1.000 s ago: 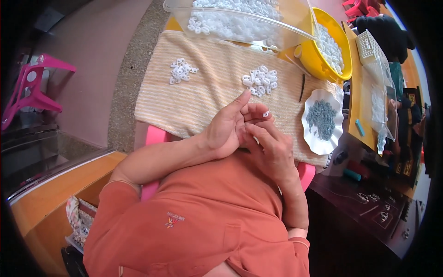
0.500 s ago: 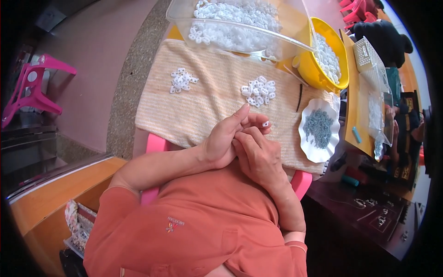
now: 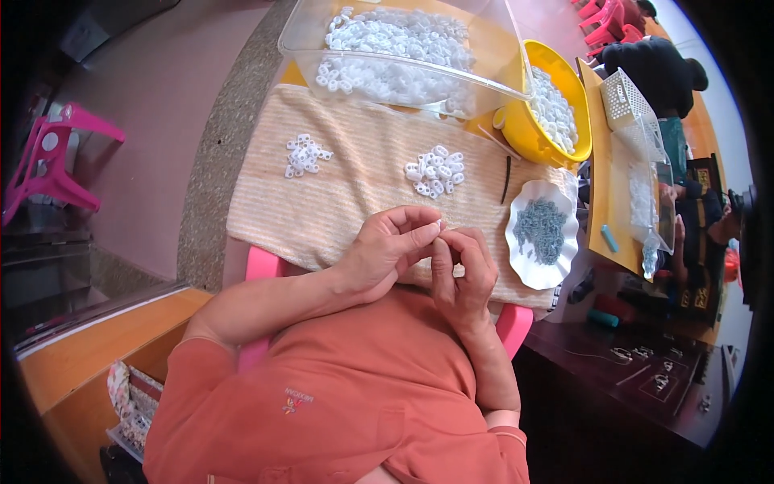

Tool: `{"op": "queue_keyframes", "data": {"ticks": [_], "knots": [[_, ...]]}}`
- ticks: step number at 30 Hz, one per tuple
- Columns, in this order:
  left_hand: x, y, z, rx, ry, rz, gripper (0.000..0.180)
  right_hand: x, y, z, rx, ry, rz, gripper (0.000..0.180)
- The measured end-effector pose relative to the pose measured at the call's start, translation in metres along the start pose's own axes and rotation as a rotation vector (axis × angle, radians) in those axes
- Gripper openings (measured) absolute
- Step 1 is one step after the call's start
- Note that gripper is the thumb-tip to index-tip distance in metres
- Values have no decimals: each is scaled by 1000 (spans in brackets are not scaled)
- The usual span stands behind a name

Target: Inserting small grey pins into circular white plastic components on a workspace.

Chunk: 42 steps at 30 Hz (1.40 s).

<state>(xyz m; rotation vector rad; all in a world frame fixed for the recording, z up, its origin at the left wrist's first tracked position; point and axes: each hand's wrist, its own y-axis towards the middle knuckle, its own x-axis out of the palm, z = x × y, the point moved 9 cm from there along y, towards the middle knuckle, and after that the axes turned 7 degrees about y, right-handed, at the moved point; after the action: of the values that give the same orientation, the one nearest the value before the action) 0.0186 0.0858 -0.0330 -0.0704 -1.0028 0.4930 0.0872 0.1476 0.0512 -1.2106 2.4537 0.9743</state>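
My left hand and my right hand meet fingertip to fingertip over the near edge of a striped beige cloth. Between the fingertips I pinch a small white plastic piece; most of it is hidden. On the cloth lie two little heaps of white plastic rings, one at the left and one in the middle. A white scalloped dish holding small grey metal parts sits just right of my right hand.
A clear plastic tub of white rings stands beyond the cloth, a yellow bowl with more beside it. A thin dark stick lies on the cloth. A pink stool is at the left. Another person in dark clothing sits at the far right.
Both hands have shifted slightly right and forward, and the fingers have regrouped around the small white piece. The view has tilted, so the tub and bowl sit lower in the picture.
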Motion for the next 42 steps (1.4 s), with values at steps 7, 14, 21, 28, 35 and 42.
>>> {"op": "queue_keyframes", "data": {"ticks": [7,14,21,28,35,42], "knots": [[-5,1,-2,-5,-18,8,17,1,-6,18,143,38,-12,14],[-13,3,-7,-14,0,53,16,3,-8,24,196,69,5,12],[-17,3,-8,-34,29,78,16,3,-8,28,196,63,30,12],[-18,1,-8,-35,54,102,16,5,-11,44,355,167,6,11],[-18,1,-6,-29,75,102,16,11,-27,67,545,381,54,13],[-19,2,-6,-7,68,104,14,11,-25,67,526,474,20,12]]}}
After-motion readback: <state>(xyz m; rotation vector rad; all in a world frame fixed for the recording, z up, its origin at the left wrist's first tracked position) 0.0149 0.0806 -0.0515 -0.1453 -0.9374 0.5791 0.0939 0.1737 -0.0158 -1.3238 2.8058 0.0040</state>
